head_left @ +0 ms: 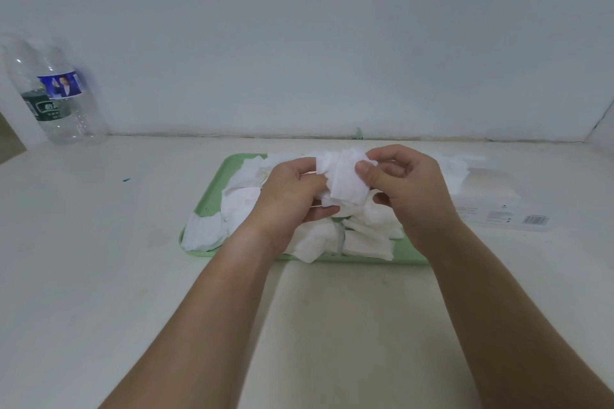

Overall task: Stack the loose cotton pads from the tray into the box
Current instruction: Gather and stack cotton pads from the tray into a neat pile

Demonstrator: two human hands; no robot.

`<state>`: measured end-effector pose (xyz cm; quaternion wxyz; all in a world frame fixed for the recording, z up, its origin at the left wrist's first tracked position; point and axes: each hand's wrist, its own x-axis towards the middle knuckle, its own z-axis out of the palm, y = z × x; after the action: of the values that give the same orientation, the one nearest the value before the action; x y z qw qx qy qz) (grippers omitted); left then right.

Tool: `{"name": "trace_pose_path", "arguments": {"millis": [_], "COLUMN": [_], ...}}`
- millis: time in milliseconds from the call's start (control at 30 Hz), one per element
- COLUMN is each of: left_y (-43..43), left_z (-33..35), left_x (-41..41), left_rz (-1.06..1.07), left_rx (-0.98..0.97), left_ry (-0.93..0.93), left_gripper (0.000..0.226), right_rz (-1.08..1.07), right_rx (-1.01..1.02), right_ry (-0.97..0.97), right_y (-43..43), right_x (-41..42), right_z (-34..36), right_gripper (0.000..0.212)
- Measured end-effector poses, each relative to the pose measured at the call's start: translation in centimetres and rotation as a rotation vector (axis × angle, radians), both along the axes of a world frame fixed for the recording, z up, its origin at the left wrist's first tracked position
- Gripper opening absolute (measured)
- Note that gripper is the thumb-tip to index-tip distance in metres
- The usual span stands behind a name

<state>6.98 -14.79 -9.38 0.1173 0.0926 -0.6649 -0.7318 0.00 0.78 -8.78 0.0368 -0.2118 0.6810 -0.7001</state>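
Early, I'd say: left hand (292, 189) and right hand (408, 183) grip a small bunch of cotton pads (347, 183) above the tray (212, 189) mid-counter, fingers (365, 170) curled round it. Large loose pile (239, 209) left on the tray. Box (498, 202) just beside its right edge; fill unreadable.

Most of the flat pale-green plastic tray (212, 189) is buried under the heap of loose white square cotton pads (312, 242) and the two wrists. The small bundle of pads (347, 179) pinched between the left hand (289, 189) and right hand (408, 183) cannot be counted and hides part of the left fingers (299, 168). The clear plastic box (491, 206) fades into the white worktop (99, 242), its print too small to read, as is the label on the clear water bottle (59, 100).
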Motion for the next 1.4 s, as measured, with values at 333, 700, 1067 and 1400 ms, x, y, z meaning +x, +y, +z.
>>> {"name": "trace_pose_path", "arguments": {"millis": [333, 700, 1067, 1400], "left_y": [0.1, 0.1, -0.2, -0.2], "left_z": [0.2, 0.6, 0.5, 0.5], "left_x": [0.3, 0.2, 0.5, 0.6], "left_rz": [-0.116, -0.128, -0.333, -0.325], "left_rx": [-0.057, 0.077, 0.196, 0.166], "left_ry": [-0.018, -0.048, 0.06, 0.051], "left_gripper": [0.024, 0.033, 0.026, 0.026], "right_rz": [0.085, -0.078, -0.034, -0.017], "right_rx": [0.052, 0.227, 0.198, 0.208], "right_ry": [0.173, 0.332, 0.406, 0.391], "right_y": [0.8, 0.1, 0.7, 0.7], "right_x": [-0.6, -0.8, -0.9, -1.0], "right_z": [0.5, -0.2, 0.2, 0.0], "right_gripper": [0.012, 0.02, 0.025, 0.023]}}
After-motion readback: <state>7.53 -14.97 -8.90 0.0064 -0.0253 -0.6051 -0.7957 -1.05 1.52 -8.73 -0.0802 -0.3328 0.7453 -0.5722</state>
